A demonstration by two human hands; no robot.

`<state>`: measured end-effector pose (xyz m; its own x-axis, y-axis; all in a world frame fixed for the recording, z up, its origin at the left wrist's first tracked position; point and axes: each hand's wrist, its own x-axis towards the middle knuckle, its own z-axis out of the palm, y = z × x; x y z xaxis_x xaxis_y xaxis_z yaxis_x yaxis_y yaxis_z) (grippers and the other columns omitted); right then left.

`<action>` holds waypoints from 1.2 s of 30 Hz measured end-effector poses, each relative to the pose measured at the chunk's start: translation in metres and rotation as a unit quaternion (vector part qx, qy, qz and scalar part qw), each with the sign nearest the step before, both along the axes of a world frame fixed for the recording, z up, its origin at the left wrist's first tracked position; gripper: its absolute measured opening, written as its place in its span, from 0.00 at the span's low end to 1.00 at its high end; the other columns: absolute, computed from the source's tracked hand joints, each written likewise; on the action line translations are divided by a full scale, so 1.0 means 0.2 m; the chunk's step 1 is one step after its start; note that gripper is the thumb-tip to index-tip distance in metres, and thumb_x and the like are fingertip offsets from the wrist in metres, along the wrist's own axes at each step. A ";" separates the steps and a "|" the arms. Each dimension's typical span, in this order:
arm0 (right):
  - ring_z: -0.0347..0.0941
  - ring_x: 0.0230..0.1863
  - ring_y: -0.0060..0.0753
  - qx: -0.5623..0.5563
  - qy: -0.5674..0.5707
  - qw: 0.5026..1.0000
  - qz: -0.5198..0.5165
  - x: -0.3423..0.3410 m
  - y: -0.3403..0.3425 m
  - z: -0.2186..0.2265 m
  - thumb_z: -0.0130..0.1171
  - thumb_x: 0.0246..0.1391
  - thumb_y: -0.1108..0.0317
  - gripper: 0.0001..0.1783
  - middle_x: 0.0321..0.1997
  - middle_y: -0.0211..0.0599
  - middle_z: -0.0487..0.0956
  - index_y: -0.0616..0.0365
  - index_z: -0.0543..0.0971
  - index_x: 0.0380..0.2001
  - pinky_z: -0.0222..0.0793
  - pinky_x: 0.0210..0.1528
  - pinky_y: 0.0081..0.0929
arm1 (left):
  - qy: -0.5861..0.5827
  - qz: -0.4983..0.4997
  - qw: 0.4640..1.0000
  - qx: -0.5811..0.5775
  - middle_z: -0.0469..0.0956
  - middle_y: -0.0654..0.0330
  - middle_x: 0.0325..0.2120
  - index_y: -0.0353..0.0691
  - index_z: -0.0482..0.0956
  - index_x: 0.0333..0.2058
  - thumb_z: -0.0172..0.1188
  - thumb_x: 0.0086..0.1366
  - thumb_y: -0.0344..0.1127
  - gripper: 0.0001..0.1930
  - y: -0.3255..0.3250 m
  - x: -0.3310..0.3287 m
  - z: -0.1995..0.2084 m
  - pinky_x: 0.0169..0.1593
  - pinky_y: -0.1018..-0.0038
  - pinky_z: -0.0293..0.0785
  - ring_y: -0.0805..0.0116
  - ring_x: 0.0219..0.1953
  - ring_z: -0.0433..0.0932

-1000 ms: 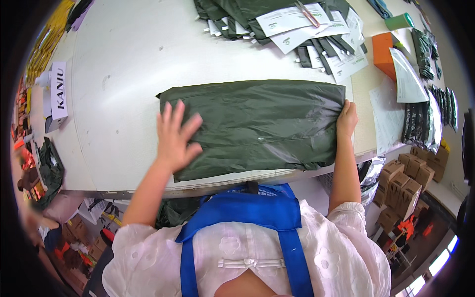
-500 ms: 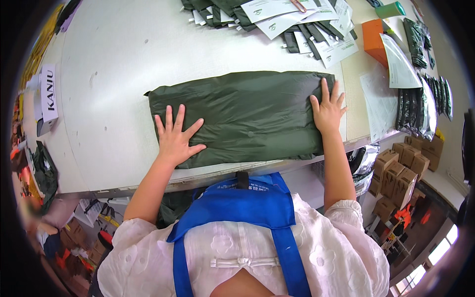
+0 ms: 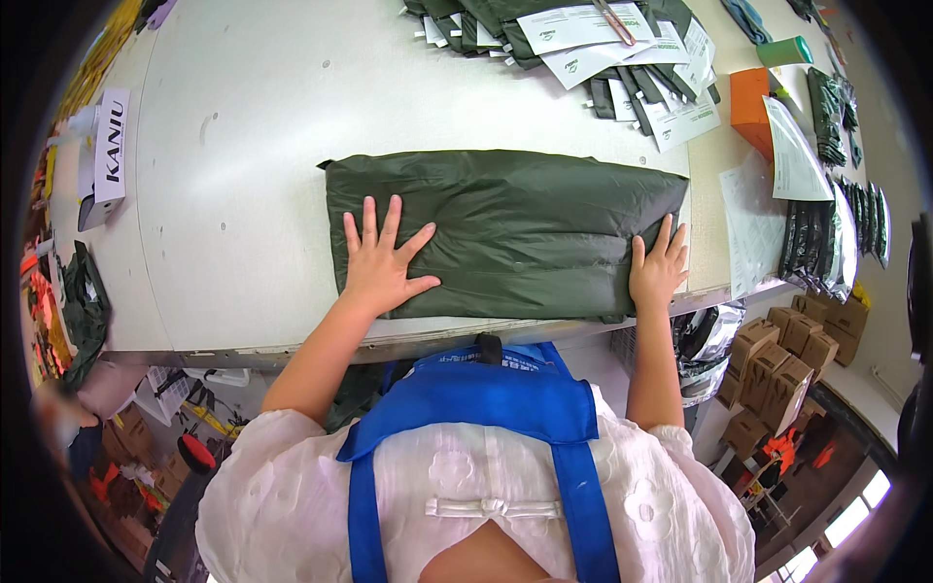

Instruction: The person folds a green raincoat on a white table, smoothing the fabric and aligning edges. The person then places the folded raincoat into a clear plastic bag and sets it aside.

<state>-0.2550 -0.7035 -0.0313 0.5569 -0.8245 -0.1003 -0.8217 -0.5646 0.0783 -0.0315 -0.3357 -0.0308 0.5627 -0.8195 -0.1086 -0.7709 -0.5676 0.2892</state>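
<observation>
Head view: on the smooth white tabletop (image 3: 243, 194), a dark-green rectangular plastic bag (image 3: 525, 233) lies under the left hand (image 3: 379, 272) near nine o'clock and right hand (image 3: 657, 272) near three, fingers apart. Probably soft, light, slippery; best held by both short ends.

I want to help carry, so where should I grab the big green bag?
Probably take the bag by its two short ends, coming from left and right. It lies flat and long across the table, so holding both ends should balance it. The left hand and right hand lie on it near those ends.
</observation>
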 end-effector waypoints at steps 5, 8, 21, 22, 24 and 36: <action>0.36 0.71 0.69 -0.015 0.019 1.000 -0.017 0.01 0.01 0.03 0.45 0.58 0.38 0.40 0.73 0.48 0.44 0.37 0.50 0.69 0.34 0.61 0.77 | 0.025 0.000 1.000 -0.002 0.38 0.53 0.69 0.72 0.65 0.60 0.65 0.47 0.63 0.39 -0.03 0.00 0.07 0.63 0.34 0.27 0.35 0.69 0.32; 0.32 0.71 0.69 -0.036 -0.073 0.996 0.031 0.06 -0.01 0.09 0.45 0.58 0.40 0.39 0.74 0.49 0.41 0.38 0.50 0.69 0.32 0.61 0.77 | 0.023 -0.026 0.999 -0.007 0.39 0.55 0.70 0.72 0.66 0.60 0.66 0.46 0.61 0.39 -0.14 -0.04 0.17 0.62 0.32 0.25 0.35 0.69 0.32; 0.39 0.71 0.65 -0.038 -0.003 0.998 0.042 0.13 -0.08 -0.02 0.45 0.58 0.39 0.37 0.75 0.28 0.44 0.30 0.53 0.68 0.33 0.61 0.78 | 0.049 -0.095 0.990 -0.094 0.43 0.55 0.68 0.75 0.66 0.58 0.66 0.42 0.66 0.41 -0.65 -0.19 0.03 0.62 0.32 0.33 0.38 0.68 0.40; 0.38 0.71 0.66 -0.025 0.016 0.999 0.044 0.12 -0.09 0.01 0.44 0.58 0.39 0.37 0.75 0.28 0.44 0.30 0.52 0.68 0.32 0.61 0.78 | 0.071 -0.086 0.989 -0.097 0.43 0.54 0.68 0.73 0.66 0.58 0.66 0.42 0.67 0.41 -0.65 -0.20 0.06 0.62 0.32 0.33 0.38 0.68 0.40; 0.38 0.71 0.66 -0.054 0.027 0.997 0.049 0.09 -0.10 0.04 0.44 0.58 0.39 0.37 0.75 0.31 0.44 0.31 0.52 0.68 0.31 0.61 0.78 | 0.114 -0.061 0.986 -0.101 0.44 0.54 0.68 0.71 0.66 0.59 0.65 0.43 0.67 0.41 -0.67 -0.21 0.13 0.63 0.33 0.34 0.39 0.68 0.40; 0.59 0.63 0.55 -0.104 -0.064 0.992 0.039 -0.03 -0.16 -0.09 0.46 0.58 0.40 0.36 0.72 0.37 0.53 0.35 0.55 0.67 0.55 0.58 0.56 | -0.027 0.036 0.994 -0.099 0.54 0.53 0.65 0.54 0.66 0.60 0.63 0.54 0.52 0.34 -0.38 -0.06 0.19 0.64 0.42 0.45 0.46 0.66 0.51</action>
<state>-0.2605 -0.7352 -0.0496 0.6168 -0.7739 0.1436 -0.7871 -0.6091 0.0976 -0.0434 -0.4127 0.0071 0.6219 -0.7788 0.0816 -0.7471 -0.5588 0.3600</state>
